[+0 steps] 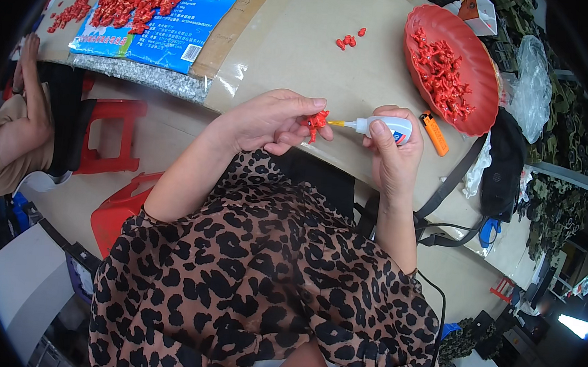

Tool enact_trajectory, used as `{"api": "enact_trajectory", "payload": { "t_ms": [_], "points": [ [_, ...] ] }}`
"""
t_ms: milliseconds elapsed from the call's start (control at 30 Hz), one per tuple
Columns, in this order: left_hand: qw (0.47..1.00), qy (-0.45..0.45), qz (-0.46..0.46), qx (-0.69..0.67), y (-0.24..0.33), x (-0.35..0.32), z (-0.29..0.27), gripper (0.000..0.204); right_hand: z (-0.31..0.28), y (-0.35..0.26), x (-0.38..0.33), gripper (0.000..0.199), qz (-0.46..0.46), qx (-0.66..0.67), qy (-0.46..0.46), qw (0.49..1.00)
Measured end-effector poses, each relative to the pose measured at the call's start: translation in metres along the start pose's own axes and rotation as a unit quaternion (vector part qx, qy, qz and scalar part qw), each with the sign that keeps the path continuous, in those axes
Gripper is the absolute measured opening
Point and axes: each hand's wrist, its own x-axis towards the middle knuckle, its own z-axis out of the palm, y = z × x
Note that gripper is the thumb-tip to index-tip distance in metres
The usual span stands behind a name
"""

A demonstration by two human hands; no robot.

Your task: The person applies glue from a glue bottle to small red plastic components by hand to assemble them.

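Head view: my left hand point(271, 122) pinches the small red piece point(316, 123), my right hand point(393, 149) grips the glue bottle point(383, 127), nozzle pointing 9 o'clock, tip just beside it.

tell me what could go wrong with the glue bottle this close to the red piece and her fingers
The yellow nozzle of the glue bottle in the right hand points at the small red piece pinched in the left hand, so glue could reach the fingertips. The piece is tiny and might slip from the grip. A drip could land on the cardboard-covered table.
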Motion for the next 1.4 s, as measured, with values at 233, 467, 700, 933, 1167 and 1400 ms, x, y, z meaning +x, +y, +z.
{"api": "enact_trajectory", "payload": {
  "t_ms": [233,467,700,933,1167,1400],
  "points": [
    [1.000,-0.001,0.001,0.001,0.000,0.000,0.000,0.045,0.000,-0.001,0.001,0.019,-0.003,0.000,0.001,1.000],
    [1.000,0.000,0.006,0.000,-0.001,0.001,-0.001,0.045,0.000,-0.002,0.000,0.019,-0.004,-0.001,0.001,1.000],
    [1.000,-0.003,-0.001,-0.027,0.001,0.000,-0.002,0.041,0.001,-0.003,0.001,0.019,-0.010,-0.004,-0.005,1.000],
    [1.000,-0.003,-0.002,-0.027,0.000,0.002,-0.003,0.041,0.000,-0.003,0.000,0.019,-0.010,-0.007,-0.006,1.000],
    [1.000,-0.016,0.004,-0.022,-0.002,0.002,-0.004,0.041,-0.003,-0.005,0.003,0.019,0.027,0.119,-0.009,0.992],
    [0.995,-0.049,0.067,-0.061,-0.008,0.003,-0.007,0.037,-0.004,-0.002,0.013,0.030,0.036,0.127,0.030,0.991]
  ]
}}
